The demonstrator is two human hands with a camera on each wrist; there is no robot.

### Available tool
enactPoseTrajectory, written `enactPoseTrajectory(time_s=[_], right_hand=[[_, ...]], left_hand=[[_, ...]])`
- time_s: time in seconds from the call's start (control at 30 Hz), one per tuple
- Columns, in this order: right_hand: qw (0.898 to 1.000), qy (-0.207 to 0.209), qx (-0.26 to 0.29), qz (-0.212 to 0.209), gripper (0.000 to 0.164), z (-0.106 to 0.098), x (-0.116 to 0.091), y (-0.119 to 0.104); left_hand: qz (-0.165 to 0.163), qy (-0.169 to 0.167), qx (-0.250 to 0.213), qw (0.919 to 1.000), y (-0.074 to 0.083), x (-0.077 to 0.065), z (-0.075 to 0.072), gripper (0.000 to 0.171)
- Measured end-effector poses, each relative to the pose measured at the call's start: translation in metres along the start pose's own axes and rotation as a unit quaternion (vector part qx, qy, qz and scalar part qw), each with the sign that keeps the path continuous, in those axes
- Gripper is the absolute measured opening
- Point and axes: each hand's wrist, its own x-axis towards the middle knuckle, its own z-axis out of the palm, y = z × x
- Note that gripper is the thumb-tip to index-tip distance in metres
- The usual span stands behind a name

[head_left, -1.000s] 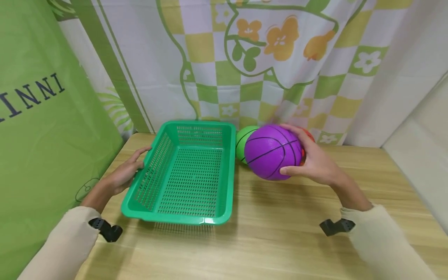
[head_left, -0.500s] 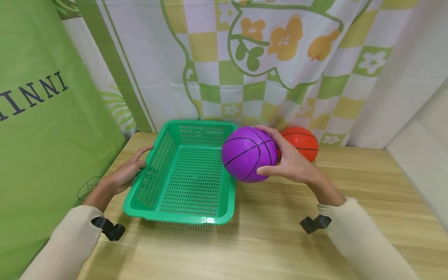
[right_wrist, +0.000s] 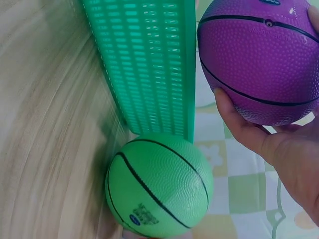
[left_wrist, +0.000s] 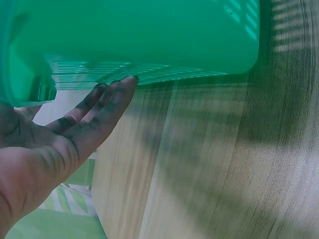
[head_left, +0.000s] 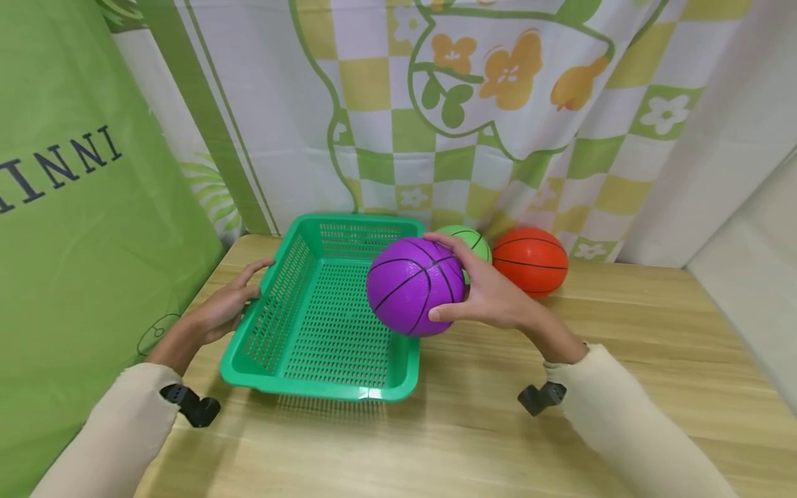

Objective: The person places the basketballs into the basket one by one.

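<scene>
In the head view my right hand point(head_left: 486, 287) grips a purple mini basketball point(head_left: 414, 287) from its right side, thumb below and fingers on top. The ball is above the right rim of a green plastic basket point(head_left: 339, 391), partly over its inside. The right wrist view shows the purple ball point(right_wrist: 261, 59) raised beside the basket's slotted wall point(right_wrist: 149, 64). My left hand point(head_left: 224, 308) touches the basket's left side near the rim. In the left wrist view the left hand's fingers point(left_wrist: 107, 109) lie fairly straight against the outer wall; its thumb is mostly hidden.
A green ball point(head_left: 482, 245) and a red ball point(head_left: 532, 263) stand on the wooden table point(head_left: 498, 415) right of the basket, near the back. A patterned curtain point(head_left: 429, 166) hangs behind. A green cloth point(head_left: 75, 277) covers the left side.
My right hand has carried the purple ball leftward from in front of the green and red balls to over the basket's right rim. The left hand and basket have stayed nearly still.
</scene>
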Motion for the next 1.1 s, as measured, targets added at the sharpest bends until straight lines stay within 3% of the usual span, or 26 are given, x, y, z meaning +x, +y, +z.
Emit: enactPoseTrajectory(time_s=[0.9, 1.1], right_hand=[[0.996, -0.088, -0.027, -0.017, 0.094, 0.042, 0.051, -0.011], [0.993, -0.102, -0.053, -0.021, 0.094, 0.05, 0.058, -0.012]], left_hand=[[-0.001, -0.014, -0.012, 0.9998, 0.004, -0.002, 0.002, 0.068], [-0.005, -0.011, -0.014, 0.9998, 0.003, -0.002, 0.0, 0.067]])
